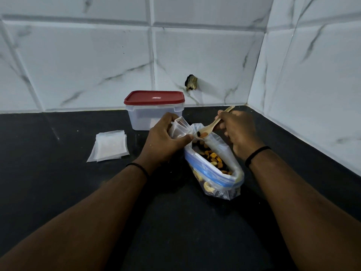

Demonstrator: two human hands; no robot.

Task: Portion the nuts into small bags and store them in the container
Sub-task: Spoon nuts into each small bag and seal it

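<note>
A large zip bag [220, 173] with a blue seal stands open on the black counter, with mixed nuts [213, 156] showing inside. My left hand [166, 137] pinches a small clear bag [180, 127] just left of the big bag's mouth and holds it open. My right hand [238, 130] grips a wooden spoon [210, 129]. Its bowl carries a few nuts at the small bag's opening. A clear container [144, 118] with a red lid [154, 97] stands shut behind my left hand.
A stack of empty small bags [109, 145] lies flat on the counter [58, 182] to the left. Marble-tiled walls close the back and right sides, meeting in a corner at the far right. A dark hole [191, 83] marks the back wall.
</note>
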